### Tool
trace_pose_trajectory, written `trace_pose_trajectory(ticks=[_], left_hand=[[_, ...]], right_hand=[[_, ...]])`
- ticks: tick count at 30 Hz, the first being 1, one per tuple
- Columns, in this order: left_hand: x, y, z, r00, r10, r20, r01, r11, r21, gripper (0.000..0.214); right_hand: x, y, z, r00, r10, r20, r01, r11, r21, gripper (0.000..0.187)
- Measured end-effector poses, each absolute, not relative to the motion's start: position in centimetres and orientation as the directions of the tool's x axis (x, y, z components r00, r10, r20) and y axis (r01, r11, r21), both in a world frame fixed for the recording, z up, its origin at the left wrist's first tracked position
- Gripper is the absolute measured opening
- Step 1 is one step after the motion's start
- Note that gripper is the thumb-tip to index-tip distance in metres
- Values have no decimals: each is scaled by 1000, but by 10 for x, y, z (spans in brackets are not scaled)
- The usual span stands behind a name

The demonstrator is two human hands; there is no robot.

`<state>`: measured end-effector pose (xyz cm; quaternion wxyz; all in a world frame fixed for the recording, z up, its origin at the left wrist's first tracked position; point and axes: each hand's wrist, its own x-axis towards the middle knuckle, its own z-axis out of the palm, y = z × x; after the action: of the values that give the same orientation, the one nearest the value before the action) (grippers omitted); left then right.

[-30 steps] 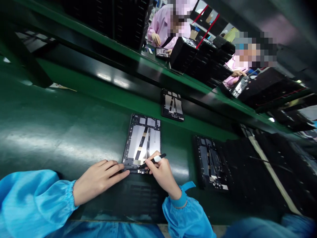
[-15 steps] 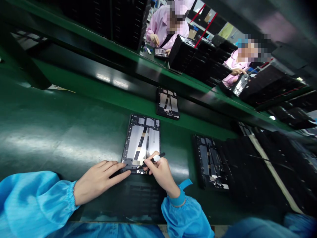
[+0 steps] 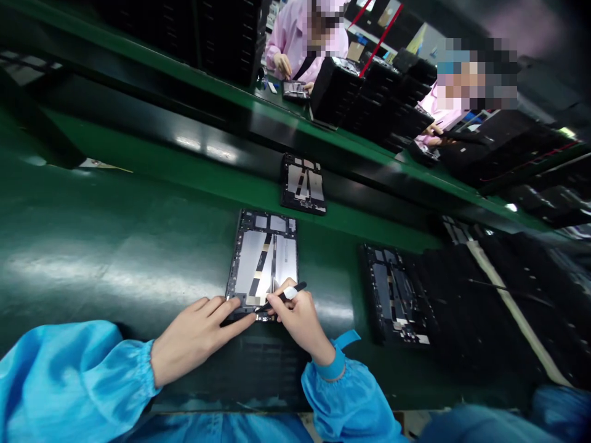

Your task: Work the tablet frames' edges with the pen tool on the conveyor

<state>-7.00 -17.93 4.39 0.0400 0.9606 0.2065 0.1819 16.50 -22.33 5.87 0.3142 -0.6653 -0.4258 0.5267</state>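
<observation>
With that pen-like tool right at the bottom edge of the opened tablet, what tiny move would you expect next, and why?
Probably a slight press of the tool tip at the near edge of the tablet. The right hand grips it pen-fashion with the tip there, while the left hand has its fingertips on the near corner.

Left hand (image 3: pixel 201 335) presses tablet frame (image 3: pixel 263 261); right hand (image 3: pixel 298 320) grips stylus (image 3: pixel 282 296).

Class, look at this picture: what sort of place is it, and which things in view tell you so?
Most likely an electronics assembly line. An opened tablet chassis lies on a green conveyor belt, the right hand works it with a black stylus tool, and gowned co-workers sit opposite.
</observation>
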Motion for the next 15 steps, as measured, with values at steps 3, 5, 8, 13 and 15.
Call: trace_pose_trajectory(ticks=[3,5,8,13,15], left_hand=[[-77,-173,39,865,377,331,312,-921,234,49],[-85,-169,35,871,364,331,271,-916,295,48],[-89,-167,34,851,382,361,269,-907,325,35],[-84,-157,38,808,352,473,317,-936,155,26],[-87,-135,33,799,366,478,388,-920,55,33]], right_hand=[[171,-228,51,262,916,-305,216,-363,-906,46],[175,-230,45,441,880,-177,181,-280,-943,49],[169,-227,39,512,815,-272,-79,-271,-959,55],[132,-181,32,289,876,-386,-383,-263,-885,61],[118,-150,27,243,912,-332,-330,-244,-912,57]])
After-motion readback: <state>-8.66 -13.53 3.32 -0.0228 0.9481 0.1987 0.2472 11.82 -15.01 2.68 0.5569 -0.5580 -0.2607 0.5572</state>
